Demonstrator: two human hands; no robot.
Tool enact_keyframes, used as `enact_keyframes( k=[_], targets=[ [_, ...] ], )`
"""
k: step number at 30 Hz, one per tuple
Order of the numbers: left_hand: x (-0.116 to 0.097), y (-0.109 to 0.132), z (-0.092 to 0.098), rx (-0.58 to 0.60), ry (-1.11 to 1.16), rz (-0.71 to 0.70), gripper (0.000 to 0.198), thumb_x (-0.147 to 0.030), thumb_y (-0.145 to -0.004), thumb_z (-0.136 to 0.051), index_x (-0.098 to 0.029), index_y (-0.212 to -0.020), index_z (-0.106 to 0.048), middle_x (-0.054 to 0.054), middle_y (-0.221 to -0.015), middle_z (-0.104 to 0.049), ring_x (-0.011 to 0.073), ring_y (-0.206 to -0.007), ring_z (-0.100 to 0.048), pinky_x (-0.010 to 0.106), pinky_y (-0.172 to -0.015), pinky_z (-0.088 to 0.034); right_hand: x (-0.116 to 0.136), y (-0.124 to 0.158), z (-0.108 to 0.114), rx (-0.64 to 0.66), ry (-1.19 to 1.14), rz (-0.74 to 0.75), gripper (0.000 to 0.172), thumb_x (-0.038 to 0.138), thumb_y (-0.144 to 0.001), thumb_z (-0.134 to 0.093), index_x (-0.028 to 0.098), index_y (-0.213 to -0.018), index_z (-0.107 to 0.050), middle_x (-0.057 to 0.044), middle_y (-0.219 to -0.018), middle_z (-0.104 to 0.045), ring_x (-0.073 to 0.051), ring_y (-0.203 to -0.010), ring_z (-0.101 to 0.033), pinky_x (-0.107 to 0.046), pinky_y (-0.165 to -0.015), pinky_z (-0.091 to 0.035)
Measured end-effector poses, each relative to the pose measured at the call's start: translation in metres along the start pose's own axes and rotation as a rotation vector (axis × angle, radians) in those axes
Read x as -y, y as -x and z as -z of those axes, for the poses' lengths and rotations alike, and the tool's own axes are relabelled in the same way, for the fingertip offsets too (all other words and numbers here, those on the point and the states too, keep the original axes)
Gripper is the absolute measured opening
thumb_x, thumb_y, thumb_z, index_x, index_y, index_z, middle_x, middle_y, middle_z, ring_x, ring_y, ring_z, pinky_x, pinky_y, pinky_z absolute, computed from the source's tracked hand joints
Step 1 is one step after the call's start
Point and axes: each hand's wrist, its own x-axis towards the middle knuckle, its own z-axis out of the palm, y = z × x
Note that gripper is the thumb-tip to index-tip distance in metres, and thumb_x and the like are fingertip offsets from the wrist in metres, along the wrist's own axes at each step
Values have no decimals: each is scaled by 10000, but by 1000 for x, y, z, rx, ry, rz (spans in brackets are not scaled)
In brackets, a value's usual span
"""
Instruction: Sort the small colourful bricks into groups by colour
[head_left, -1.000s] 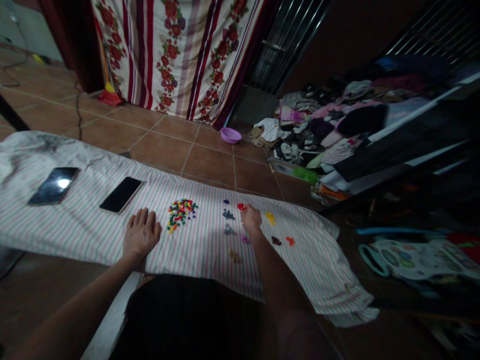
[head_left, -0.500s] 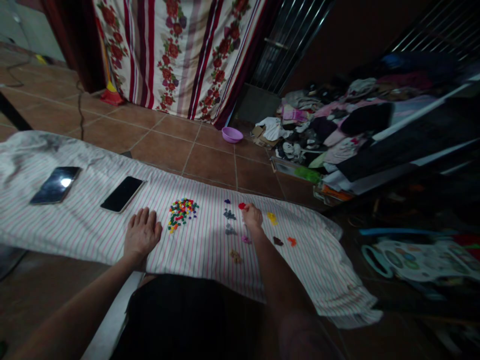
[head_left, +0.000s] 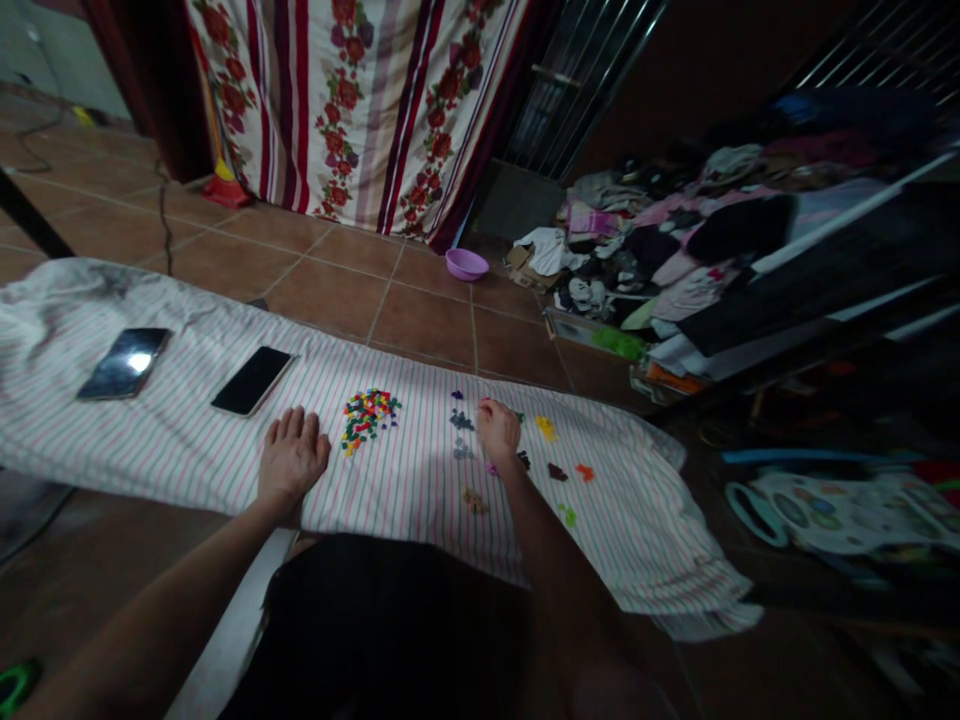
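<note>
My left hand [head_left: 294, 455] lies flat on the striped cloth [head_left: 397, 480], fingers stretched out, holding nothing. To its right is a mixed pile of small coloured cubes [head_left: 370, 418]. My right hand [head_left: 498, 430] is curled over the cloth with its fingertips together; whatever they hold is hidden. A trace of red shows at its fingertips. Small same-coloured groups lie around it: dark grey pieces [head_left: 461, 420], light grey pieces [head_left: 463, 450], yellow pieces [head_left: 547, 429], brown pieces [head_left: 556, 472], orange pieces [head_left: 585, 472], tan pieces [head_left: 474, 501] and lime green pieces [head_left: 568, 516].
Two phones, a black one [head_left: 253, 381] and one reflecting light [head_left: 124, 364], lie left of my left hand. Beyond the cloth's far edge a purple basin [head_left: 466, 265] sits on the tiled floor. A heap of clothes [head_left: 675, 240] fills the back right.
My right hand has shifted slightly left and now covers nearly all of the red pieces. Green and black pieces beside it have come into sight. My left hand stays flat; the view has shifted a little.
</note>
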Motion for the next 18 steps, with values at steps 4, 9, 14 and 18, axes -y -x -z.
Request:
enact_keyframes(
  k=[4,9,14,18],
  targets=[
    [0,0,0,0,-1,3,482,-334,-915,-355,-75,-1265,-561,231,-1387,-516,348,-1340,-422,493,-1107,-288,31,18,-13,-15,-163,96,230,179,-846,-487,200,-912,-707,-64,-938,-686,-180,-855,-603,-274,-800,-441],
    [1,-1,1,17,-34,-9,499,-348,-911,-355,-62,-1267,-557,238,-1387,-513,362,-1333,-428,492,-1102,-295,74,40,-35,95,-317,174,241,163,-856,-496,215,-950,-712,-48,-948,-669,-160,-832,-620,-260,-799,-469],
    [0,-1,0,18,-47,-1,503,-348,-914,-345,-67,-1277,-550,229,-1391,-513,357,-1336,-428,485,-1106,-295,107,52,-53,204,-362,229,279,129,-880,-474,223,-1001,-708,-40,-999,-668,-150,-906,-622,-245,-851,-467],
    [1,0,-2,8,-42,2,503,-345,-916,-342,-65,-1278,-553,229,-1391,-514,359,-1337,-427,484,-1109,-289,126,54,-60,251,-291,219,295,125,-882,-495,235,-1064,-699,-47,-1016,-642,-151,-927,-610,-237,-861,-452]
  ],
)
